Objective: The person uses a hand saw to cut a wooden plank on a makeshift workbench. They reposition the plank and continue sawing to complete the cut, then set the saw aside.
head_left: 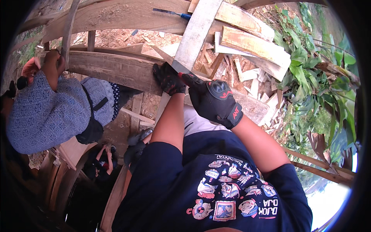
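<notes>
Wood scraps lie beyond the left fingers, part-curled over a pale plank. Right fingers fold beside a grey blade, both grips unclear; a slip could cut.

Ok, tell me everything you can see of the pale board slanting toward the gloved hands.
The pale board looks like worn, greyish wood, long and flat. It slants from the picture's top edge toward the left hand and right hand, seemingly across the brown beam, its side by the blue chisel handle. A dark grey strip seems to cover its lower end; hand contact is unclear.
</notes>
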